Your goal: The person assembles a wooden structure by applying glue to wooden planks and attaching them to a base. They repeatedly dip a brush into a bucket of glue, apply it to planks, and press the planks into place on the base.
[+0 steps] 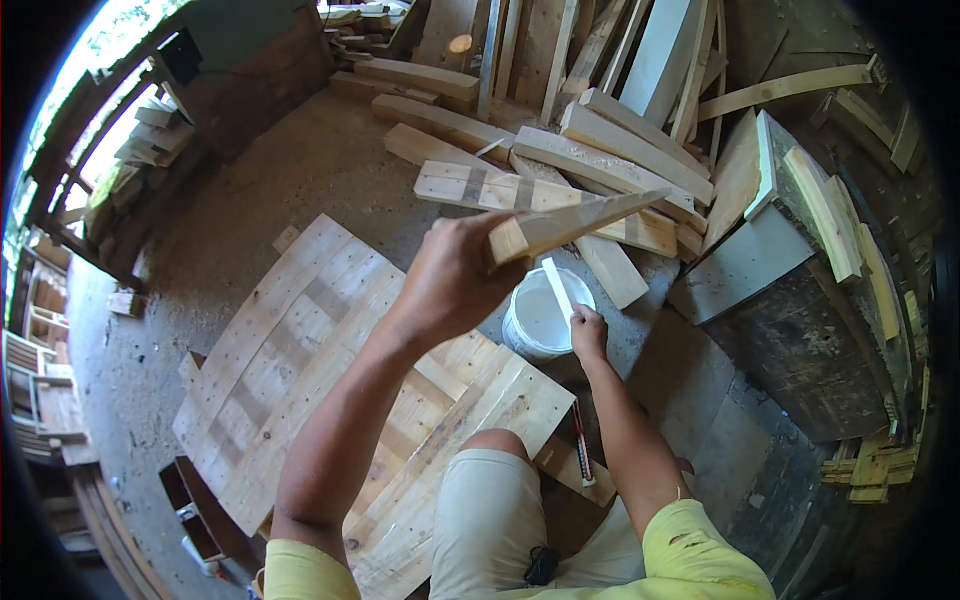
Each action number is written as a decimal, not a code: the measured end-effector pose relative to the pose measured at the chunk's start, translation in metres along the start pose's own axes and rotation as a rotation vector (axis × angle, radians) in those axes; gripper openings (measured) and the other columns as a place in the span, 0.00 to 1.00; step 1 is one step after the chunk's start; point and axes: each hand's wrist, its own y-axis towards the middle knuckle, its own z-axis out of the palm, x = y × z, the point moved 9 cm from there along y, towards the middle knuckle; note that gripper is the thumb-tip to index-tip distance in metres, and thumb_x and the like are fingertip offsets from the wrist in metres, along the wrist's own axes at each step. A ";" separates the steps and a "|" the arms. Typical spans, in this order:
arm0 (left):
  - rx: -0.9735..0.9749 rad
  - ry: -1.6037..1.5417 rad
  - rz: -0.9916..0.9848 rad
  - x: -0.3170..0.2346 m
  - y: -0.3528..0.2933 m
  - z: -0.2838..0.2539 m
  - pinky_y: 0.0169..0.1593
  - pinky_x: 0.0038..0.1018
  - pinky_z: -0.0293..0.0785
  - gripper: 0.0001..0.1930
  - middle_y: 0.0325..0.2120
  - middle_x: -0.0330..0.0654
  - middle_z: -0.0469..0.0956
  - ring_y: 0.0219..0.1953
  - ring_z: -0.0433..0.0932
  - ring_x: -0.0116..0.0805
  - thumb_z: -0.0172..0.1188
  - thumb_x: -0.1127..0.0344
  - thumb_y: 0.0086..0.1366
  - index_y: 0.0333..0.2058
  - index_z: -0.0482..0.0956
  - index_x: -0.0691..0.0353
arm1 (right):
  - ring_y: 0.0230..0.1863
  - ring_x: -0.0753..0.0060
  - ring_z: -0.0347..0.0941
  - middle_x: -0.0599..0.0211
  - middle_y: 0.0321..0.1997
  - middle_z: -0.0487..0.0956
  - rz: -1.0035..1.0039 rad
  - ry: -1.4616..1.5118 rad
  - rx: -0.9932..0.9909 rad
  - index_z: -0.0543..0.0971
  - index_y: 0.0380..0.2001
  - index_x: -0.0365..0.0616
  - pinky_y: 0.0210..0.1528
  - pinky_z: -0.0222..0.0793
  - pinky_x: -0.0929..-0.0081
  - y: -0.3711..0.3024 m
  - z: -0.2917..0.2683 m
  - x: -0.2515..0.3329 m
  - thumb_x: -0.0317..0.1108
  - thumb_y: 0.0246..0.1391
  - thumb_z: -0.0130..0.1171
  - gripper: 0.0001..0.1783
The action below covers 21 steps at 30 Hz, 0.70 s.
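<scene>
- The left hand (455, 275) is closed around the end of a wooden slat (570, 225), raised above the pallet boards (300, 350)
- The right hand (588, 335) grips a white stick (557, 288) dipped in the white bucket (535, 335) on the floor (250, 200), just beside the pallet boards

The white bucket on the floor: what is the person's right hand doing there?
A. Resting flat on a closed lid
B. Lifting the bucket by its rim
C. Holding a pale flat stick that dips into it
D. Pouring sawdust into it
C: the right hand grips a pale flat stick angled down into the open white bucket, while the left hand holds up a tapered wooden piece.
</scene>
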 end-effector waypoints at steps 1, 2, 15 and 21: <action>-0.004 0.004 0.061 -0.005 -0.005 0.000 0.45 0.28 0.78 0.18 0.37 0.48 0.86 0.37 0.81 0.26 0.67 0.73 0.60 0.50 0.81 0.68 | 0.47 0.53 0.82 0.48 0.45 0.84 0.006 -0.135 0.060 0.83 0.47 0.36 0.52 0.75 0.64 -0.001 0.010 0.007 0.30 0.56 0.57 0.17; -0.003 -0.009 0.136 -0.013 -0.007 0.004 0.46 0.28 0.78 0.19 0.39 0.48 0.86 0.38 0.81 0.26 0.67 0.73 0.60 0.52 0.80 0.67 | 0.48 0.52 0.81 0.48 0.45 0.84 0.014 -0.284 0.101 0.83 0.47 0.36 0.52 0.75 0.64 0.001 0.008 0.006 0.32 0.56 0.57 0.17; 0.245 0.383 0.430 0.027 -0.101 0.060 0.69 0.40 0.66 0.31 0.61 0.39 0.75 0.64 0.72 0.43 0.60 0.75 0.56 0.62 0.75 0.53 | 0.61 0.50 0.70 0.52 0.61 0.72 0.589 1.332 0.070 0.68 0.63 0.40 0.63 0.66 0.48 -0.003 -0.052 0.054 0.70 0.50 0.60 0.50; 0.396 0.534 0.502 0.047 -0.128 0.084 0.73 0.46 0.55 0.30 0.66 0.35 0.69 0.70 0.63 0.42 0.57 0.67 0.62 0.65 0.71 0.48 | 0.43 0.59 0.81 0.62 0.43 0.81 0.657 1.252 0.130 0.76 0.48 0.41 0.44 0.80 0.59 0.027 -0.030 -0.018 0.35 0.45 0.71 0.25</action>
